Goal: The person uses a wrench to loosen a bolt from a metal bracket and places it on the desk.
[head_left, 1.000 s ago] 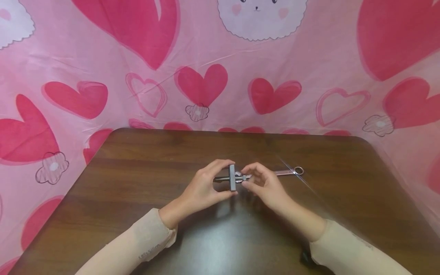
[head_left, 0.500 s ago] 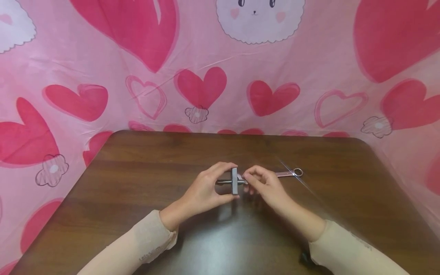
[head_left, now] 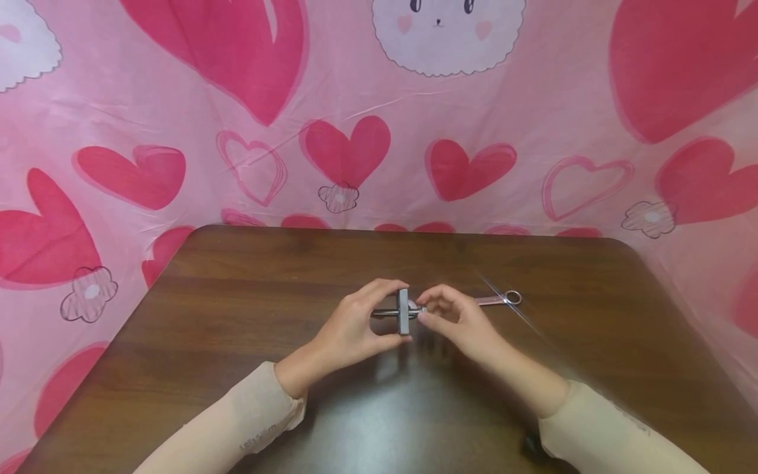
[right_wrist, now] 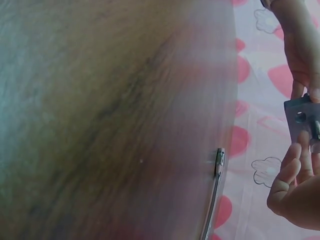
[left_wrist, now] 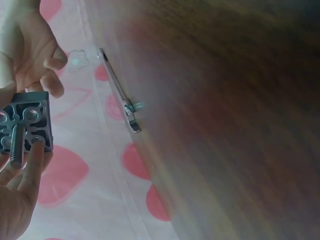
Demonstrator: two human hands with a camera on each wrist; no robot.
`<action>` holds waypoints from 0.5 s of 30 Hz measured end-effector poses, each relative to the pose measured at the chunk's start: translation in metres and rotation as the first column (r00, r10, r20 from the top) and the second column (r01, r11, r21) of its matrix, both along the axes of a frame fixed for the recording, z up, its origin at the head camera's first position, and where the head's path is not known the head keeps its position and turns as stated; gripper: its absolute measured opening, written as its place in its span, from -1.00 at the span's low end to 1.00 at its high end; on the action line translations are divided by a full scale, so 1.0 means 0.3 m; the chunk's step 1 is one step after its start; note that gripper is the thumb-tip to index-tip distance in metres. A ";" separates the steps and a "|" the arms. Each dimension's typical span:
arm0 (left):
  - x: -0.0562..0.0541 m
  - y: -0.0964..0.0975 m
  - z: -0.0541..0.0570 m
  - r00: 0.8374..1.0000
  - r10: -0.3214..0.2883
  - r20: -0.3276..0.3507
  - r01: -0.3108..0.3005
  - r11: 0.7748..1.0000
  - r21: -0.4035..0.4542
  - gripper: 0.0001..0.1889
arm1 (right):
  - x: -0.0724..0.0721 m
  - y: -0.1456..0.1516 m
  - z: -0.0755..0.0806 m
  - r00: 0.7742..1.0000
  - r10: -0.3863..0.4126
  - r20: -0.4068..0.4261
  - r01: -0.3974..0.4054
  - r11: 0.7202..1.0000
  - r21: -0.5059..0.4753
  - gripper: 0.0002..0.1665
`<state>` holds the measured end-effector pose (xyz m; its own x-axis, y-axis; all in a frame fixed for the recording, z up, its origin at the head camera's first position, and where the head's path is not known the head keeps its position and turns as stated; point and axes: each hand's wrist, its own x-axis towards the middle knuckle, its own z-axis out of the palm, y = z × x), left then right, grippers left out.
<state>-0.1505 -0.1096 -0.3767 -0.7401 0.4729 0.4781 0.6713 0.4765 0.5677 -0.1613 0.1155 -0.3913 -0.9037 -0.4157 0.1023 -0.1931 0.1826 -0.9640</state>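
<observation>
Above the tabletop, my left hand [head_left: 352,326] grips a square grey metal plate [head_left: 404,313] by opposite edges, thumb below and fingers above. A metal bolt [head_left: 386,313] passes through the plate and points toward the left palm. In the left wrist view the plate [left_wrist: 31,117] shows a ribbed face with corner holes, and the bolt's threads [left_wrist: 17,145] stand out. At the bolt's right end, my right hand [head_left: 464,322] pinches a small nut [head_left: 423,310], mostly covered by thumb and fingertip. The flatter face of the plate [right_wrist: 296,120] appears in the right wrist view.
A combination wrench [head_left: 490,301] lies on the brown wooden table [head_left: 284,263] behind the right hand, its ring end to the right. By the right sleeve sits a dark, partly hidden thing [head_left: 531,449]. A pink heart-patterned cloth [head_left: 355,85] hangs behind the table.
The right thumb and fingers drew together at the nut half a second ago and are now more spread, with the thumb lower. The left hand and plate stay nearly still.
</observation>
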 end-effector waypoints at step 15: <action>0.002 -0.003 0.006 1.000 -0.002 -0.013 0.002 1.000 0.011 -0.27 | 0.000 -0.012 0.018 0.998 -0.010 0.058 0.011 1.000 -0.026 -0.74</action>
<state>-0.1498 -0.1106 -0.3748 -0.7326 0.4690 0.4933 0.6799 0.4687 0.5640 -0.1614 0.1118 -0.3858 -0.9127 -0.4042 0.0608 -0.1353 0.1585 -0.9780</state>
